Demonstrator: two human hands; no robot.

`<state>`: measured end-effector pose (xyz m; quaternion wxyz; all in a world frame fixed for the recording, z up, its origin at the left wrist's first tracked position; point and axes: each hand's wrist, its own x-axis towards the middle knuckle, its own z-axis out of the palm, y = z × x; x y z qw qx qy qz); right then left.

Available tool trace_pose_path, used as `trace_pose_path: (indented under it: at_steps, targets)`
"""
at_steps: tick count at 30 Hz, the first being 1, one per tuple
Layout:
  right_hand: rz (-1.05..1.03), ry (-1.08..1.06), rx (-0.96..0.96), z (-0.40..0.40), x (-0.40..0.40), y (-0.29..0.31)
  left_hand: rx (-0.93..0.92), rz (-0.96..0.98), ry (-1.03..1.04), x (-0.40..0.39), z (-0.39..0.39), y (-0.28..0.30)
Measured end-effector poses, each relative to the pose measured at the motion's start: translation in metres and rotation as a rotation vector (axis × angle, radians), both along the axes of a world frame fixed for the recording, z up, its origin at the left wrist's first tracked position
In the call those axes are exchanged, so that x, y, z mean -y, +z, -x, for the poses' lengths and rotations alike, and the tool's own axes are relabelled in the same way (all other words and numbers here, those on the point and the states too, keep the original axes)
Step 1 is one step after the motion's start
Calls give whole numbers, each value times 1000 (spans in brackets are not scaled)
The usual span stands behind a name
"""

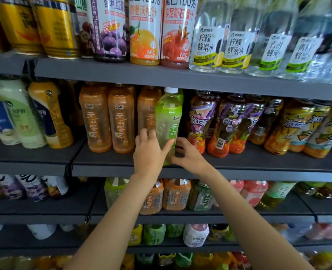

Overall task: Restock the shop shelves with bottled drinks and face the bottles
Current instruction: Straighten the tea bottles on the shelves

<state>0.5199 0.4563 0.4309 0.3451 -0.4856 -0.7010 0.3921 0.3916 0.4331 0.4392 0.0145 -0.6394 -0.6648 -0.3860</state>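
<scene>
Head view of a dark grey metal shop shelf [180,169] at its second tier. A tall green-labelled clear plastic tea bottle with a white cap [168,121] stands upright at the shelf's front edge, between a row of orange-labelled tea bottles [106,118] on its left and purple-and-red iced-tea bottles [219,123] on its right. The left hand [148,154] grasps the green bottle's lower half, thumb across the front and fingers [144,133] reaching round the left side (touching the nearest orange bottle or not, one cannot tell). The right hand [188,154] grips the bottle's base from the right, fingers curled behind it. Above stand gold cans [58,28], juice bottles [144,32] and clear honey-water bottles [208,43].
</scene>
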Motion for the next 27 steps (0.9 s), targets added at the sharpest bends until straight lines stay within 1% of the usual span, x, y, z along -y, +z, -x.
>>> trace_pose_path:
  at_steps: [2,5,7,9,10,11,15,19,27]
  targets:
    - [-83,-47,16,6,2,-5,11,39,-27,4,4,-16]
    - [-184,-145,53,15,4,-8,82,88,-145,3,15,-25]
    - [-245,-235,75,19,2,-13,171,23,-177,2,21,-23]
    - [-277,-327,94,23,-1,-18,291,-77,-69,-3,26,-19]
    - [-276,-367,99,24,-2,-18,329,-92,-3,-6,27,-17]
    - [-267,-397,102,25,-5,-17,335,-80,42,-9,26,-16]
    - [-220,-424,124,24,-16,-9,274,36,109,-21,12,-13]
    - [-213,-456,141,32,-23,-11,253,61,209,-29,0,-14]
    - [-156,-454,187,37,-33,-5,221,54,219,-36,1,-20]
